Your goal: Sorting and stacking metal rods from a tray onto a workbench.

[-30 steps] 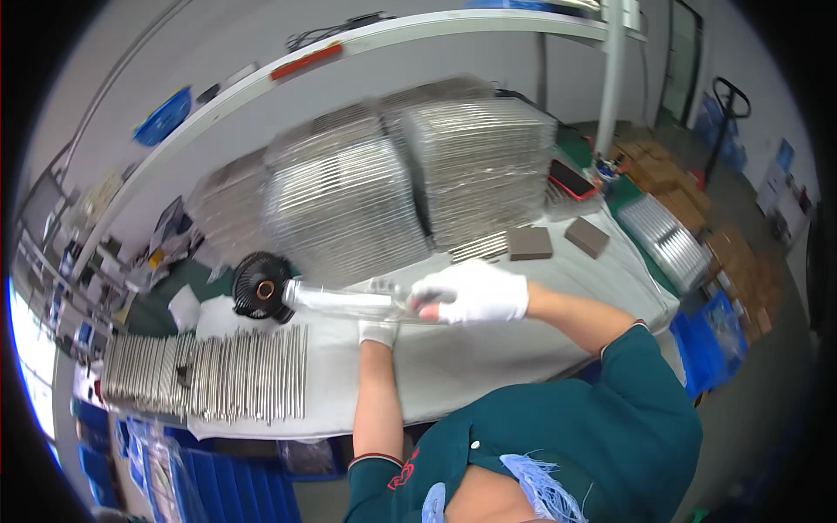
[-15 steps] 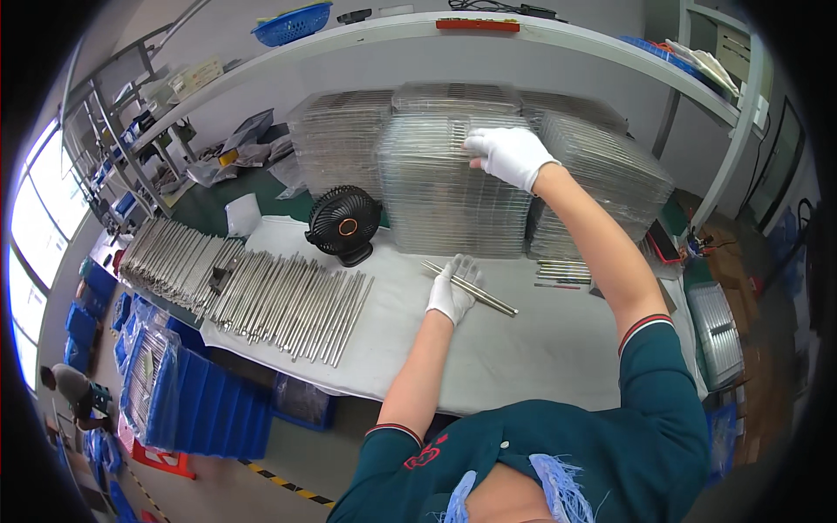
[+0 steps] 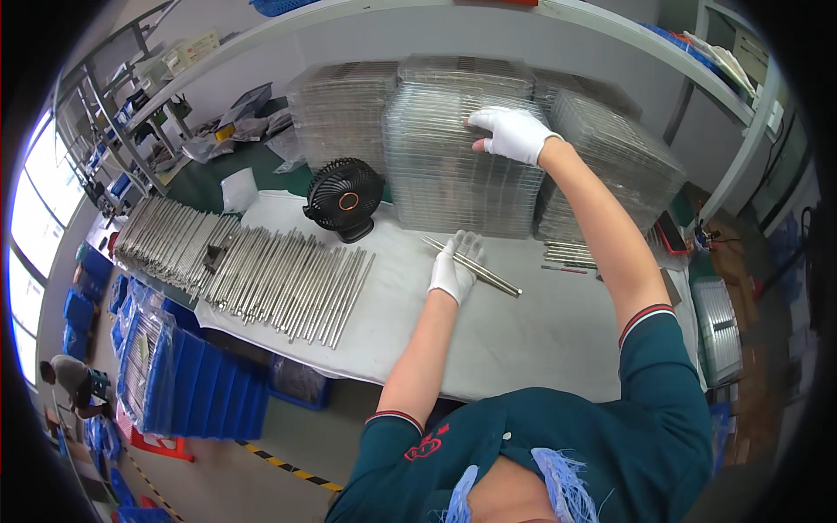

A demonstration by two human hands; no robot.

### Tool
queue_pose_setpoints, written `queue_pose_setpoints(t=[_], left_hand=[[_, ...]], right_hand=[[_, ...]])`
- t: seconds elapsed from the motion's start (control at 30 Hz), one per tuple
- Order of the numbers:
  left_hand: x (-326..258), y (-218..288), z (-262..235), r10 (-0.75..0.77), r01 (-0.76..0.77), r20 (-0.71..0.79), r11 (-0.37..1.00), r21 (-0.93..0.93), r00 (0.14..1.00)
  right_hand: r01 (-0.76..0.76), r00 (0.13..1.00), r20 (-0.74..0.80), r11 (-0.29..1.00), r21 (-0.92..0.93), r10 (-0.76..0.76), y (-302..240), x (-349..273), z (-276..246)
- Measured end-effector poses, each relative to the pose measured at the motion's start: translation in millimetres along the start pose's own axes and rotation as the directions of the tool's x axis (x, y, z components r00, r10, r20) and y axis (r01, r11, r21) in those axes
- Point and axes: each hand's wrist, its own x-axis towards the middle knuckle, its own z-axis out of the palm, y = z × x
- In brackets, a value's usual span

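My left hand point(image 3: 448, 277), in a white glove, rests over the white-covered table with its fingers round a couple of slim metal rods point(image 3: 500, 283), which slant down to the right. My right hand point(image 3: 518, 136), gloved in white with bare thumb tip, reaches to the upper front of the middle stack of clear plastic trays point(image 3: 462, 179). Its fingers point left, thumb apart, and no rod shows between them. Whether the fingertips touch the trays I cannot tell. Long rows of metal rods point(image 3: 296, 283) lie on the left of the table.
A black fan point(image 3: 343, 199) stands between the rods and the trays. More tray stacks point(image 3: 610, 157) flank the middle one. Several rods point(image 3: 568, 254) lie by my right forearm. Overhead runs a shelf edge point(image 3: 602, 28). Blue bins point(image 3: 218, 383) stand on the floor at left, with a person beyond.
The view has tilted down a little, so the table sits higher in it. My right hand is slightly lower against the tray stack. My left hand keeps its hold on the rods.
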Motion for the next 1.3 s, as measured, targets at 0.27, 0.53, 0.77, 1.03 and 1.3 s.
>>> queue_pose_setpoints(t=[0.27, 0.53, 0.77, 1.03, 1.3], left_hand=[[-3.9, 2.8, 4.7, 0.153, -0.149, 0.108, 0.988, -0.040, 0.982], [-22.1, 5.7, 21.1, 0.083, -0.073, 0.266, 0.996, -0.049, 0.960], [-26.5, 5.6, 21.1, -0.008, -0.044, 0.339, 0.988, 0.146, 0.941], [-15.2, 10.8, 13.6, 0.057, -0.075, 0.187, 0.993, 0.088, 0.981], [-15.1, 8.3, 12.9, 0.033, -0.050, 0.168, 0.994, 0.097, 0.985]], right_hand=[[-0.193, 0.981, 0.060, 0.892, 0.410, 0.184, -67.4, -86.2, 35.0], [-0.759, 0.633, 0.773, 0.159, 0.631, -0.042, -48.3, -161.2, 100.0], [-0.281, 0.957, 0.047, 0.869, 0.408, 0.287, -23.5, -107.2, -4.3], [-0.174, 0.957, -0.218, 0.980, 0.092, 0.191, 22.3, -29.8, -30.7], [-0.191, 0.974, -0.124, 0.982, -0.001, 0.190, 27.8, -12.5, -25.0]])
